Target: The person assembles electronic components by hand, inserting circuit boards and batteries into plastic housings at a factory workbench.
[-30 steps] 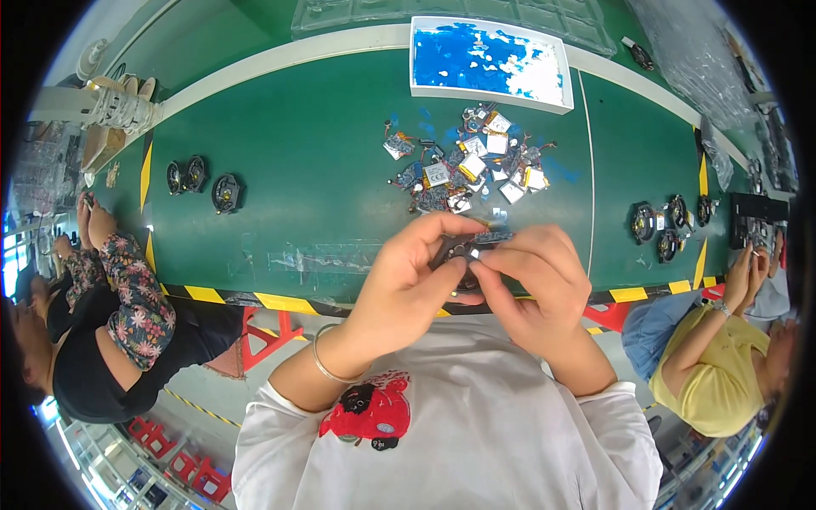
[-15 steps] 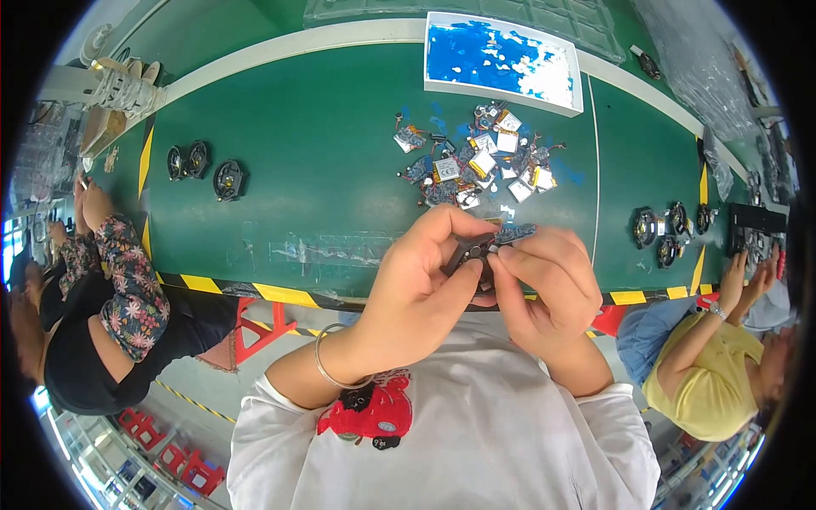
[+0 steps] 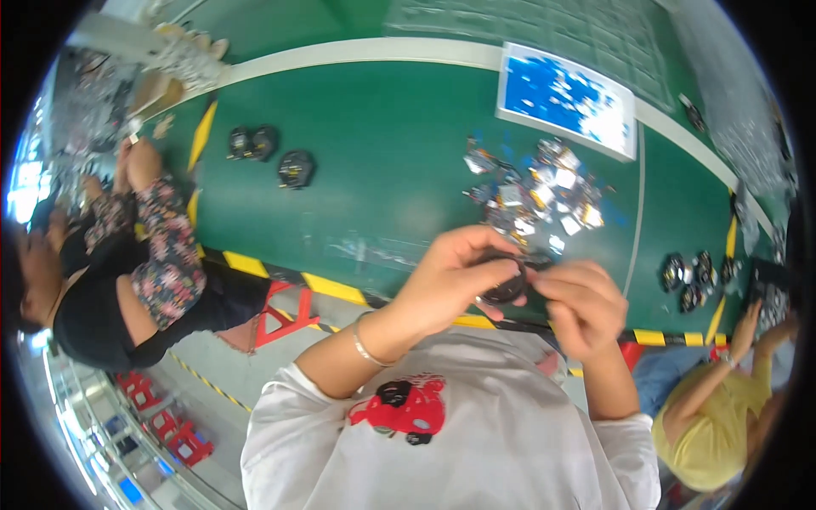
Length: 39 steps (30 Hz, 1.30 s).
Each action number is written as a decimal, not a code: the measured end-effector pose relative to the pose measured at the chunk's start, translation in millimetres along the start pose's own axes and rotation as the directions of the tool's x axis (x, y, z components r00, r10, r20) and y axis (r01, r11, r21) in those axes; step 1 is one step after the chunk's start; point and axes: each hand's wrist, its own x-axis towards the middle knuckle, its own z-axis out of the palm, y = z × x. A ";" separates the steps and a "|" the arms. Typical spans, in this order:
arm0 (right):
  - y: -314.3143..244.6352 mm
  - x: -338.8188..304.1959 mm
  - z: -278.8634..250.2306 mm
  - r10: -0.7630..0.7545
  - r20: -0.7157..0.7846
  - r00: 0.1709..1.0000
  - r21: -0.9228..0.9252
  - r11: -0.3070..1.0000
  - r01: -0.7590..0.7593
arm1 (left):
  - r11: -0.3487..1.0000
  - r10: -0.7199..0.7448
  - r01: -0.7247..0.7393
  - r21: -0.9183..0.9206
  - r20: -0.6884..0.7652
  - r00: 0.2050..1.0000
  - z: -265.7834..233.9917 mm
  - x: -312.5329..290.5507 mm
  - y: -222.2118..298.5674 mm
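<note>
My left hand point(image 3: 450, 276) is closed round a black round housing point(image 3: 507, 287), thumb across its top, near the front edge of the green table. Just to its right, my right hand point(image 3: 586, 302) has its fingers pinched together by the housing's rim. Whatever sits between those fingertips is blurred and partly hidden. Beyond both hands lies a loose pile of small circuit boards with silver flat batteries point(image 3: 544, 194) and thin wires.
Behind the pile stands a white box point(image 3: 631, 140) with blue and white scraps. More black round housings point(image 3: 296, 170) lie at the left, others point(image 3: 699, 274) at the right. Co-workers sit on either side, one in a flowered sleeve point(image 3: 170, 272), one in yellow point(image 3: 710, 425). Striped tape lines the table edge.
The whole view has swung, so the scene sits further right. The black housing has been turned, now showing a smooth dark side. My right fingers have drawn slightly away from it.
</note>
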 end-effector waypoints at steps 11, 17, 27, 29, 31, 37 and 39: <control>-15.4 -4.6 -10.6 0.207 0.027 0.978 0.069 0.976 -0.208 | 0.781 0.200 -0.317 0.537 0.266 0.943 14.3 -11.3 -16.6; -0.9 -61.6 -109.2 0.383 -0.332 0.862 -0.402 0.769 -0.497 | 0.045 0.665 -0.316 0.948 0.208 0.717 -22.9 0.4 28.6; -2.2 38.3 -34.4 0.177 -0.117 0.977 -0.561 0.800 -0.212 | -0.221 0.449 -0.378 0.899 0.438 0.779 -41.1 66.8 82.7; 3.5 53.4 -15.3 0.165 -0.054 0.985 -0.544 0.822 -0.168 | -0.162 0.446 -0.355 0.921 0.389 0.806 -42.2 70.0 84.7; 8.8 62.4 -1.2 0.204 0.075 0.976 -0.477 0.867 -0.145 | 0.212 0.508 -0.359 0.909 0.212 0.835 -44.3 68.6 84.9; 13.4 75.0 16.1 0.296 0.125 0.947 -0.480 0.853 -0.204 | 0.485 0.448 -0.244 0.840 0.001 0.894 -61.4 58.8 94.4; 13.5 76.3 18.7 0.314 0.133 0.940 -0.504 0.838 -0.209 | 0.455 0.492 -0.231 0.860 -0.027 0.870 -61.5 61.8 99.3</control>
